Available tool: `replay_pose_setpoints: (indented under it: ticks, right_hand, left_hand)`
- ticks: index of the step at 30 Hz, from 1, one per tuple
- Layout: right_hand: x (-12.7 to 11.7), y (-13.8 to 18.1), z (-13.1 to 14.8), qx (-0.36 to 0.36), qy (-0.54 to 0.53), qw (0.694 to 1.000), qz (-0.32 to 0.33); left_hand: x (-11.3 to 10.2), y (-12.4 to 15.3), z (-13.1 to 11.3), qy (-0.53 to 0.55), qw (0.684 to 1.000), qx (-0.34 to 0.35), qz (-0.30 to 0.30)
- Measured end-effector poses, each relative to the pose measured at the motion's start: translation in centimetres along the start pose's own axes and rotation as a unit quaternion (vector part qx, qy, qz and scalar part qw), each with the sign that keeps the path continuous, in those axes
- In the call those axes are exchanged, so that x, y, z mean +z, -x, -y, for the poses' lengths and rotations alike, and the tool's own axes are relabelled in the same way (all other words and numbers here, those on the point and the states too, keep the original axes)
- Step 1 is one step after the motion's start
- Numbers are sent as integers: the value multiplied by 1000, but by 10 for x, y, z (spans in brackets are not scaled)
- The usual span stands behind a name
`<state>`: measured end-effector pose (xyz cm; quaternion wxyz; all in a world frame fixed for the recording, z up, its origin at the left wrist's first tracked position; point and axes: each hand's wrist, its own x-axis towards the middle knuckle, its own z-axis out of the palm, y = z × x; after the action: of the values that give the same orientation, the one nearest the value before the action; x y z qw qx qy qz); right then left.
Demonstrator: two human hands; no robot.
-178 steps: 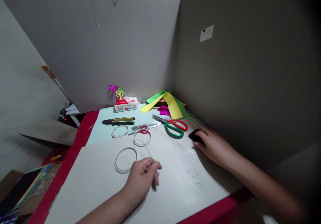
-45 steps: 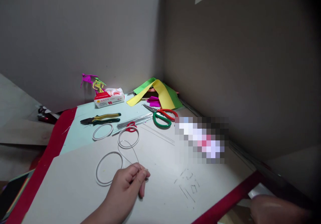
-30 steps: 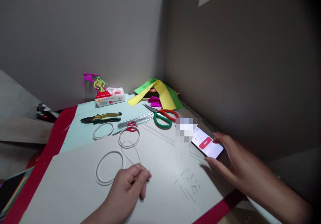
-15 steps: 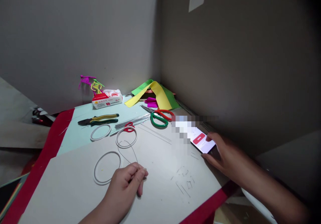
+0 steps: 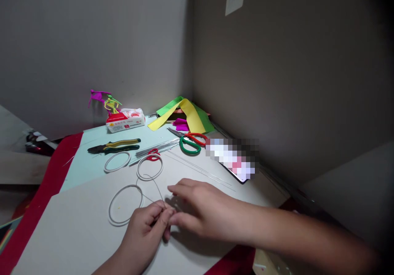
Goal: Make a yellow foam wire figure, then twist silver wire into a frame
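A thin wire bent into a loop is pinched between the thumb and fingers of my left hand, low over the white board. Beside it, my right hand hovers with thumb and forefinger apart; its thumb tip is at the left fingertips, and whether it touches the wire cannot be seen. The loop overlaps a white ring. Left of my left hand lies a larger white ring, and a third white ring rests farther back.
Pliers, a bundle of straight wires, red-handled scissors and larger green-and-orange-handled scissors lie behind. A phone is at the right. Coloured paper and a tissue pack with small figures stand by the walls.
My right hand has left the phone and come left to my left hand. The phone now lies alone on the table. My left hand still pinches the wire.
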<state>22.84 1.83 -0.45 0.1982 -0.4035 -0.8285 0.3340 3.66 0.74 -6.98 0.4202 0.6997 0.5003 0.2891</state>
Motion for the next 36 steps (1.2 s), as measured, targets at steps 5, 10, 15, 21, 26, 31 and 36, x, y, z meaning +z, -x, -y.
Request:
replay_pose_setpoints:
  ticks: [5,10,15,21,26,31,36]
  right_hand:
    - [27,-32,-16,-41,-120,990,-67]
    - [36,-40,-24,30,-313,943,-112]
    - [32,-45,-32,148,-530,835,-14]
    - [41,-46,-39,176,-599,781,-21]
    - [46,-47,-40,151,-631,761,15]
    - [46,-49,-35,118,-619,776,37]
    - [41,-50,-29,126,-601,789,9]
  left_hand:
    - [-2,0,2,-11,1000,2,-10]
    - [-8,-6,3,57,995,-77,34]
    - [-14,-9,5,154,979,-118,66]
    - [-16,-10,11,186,966,-156,89]
    - [-20,-12,10,260,946,-164,103]
    - [-27,-12,8,318,927,-158,118]
    - [-37,-12,9,398,895,-177,101]
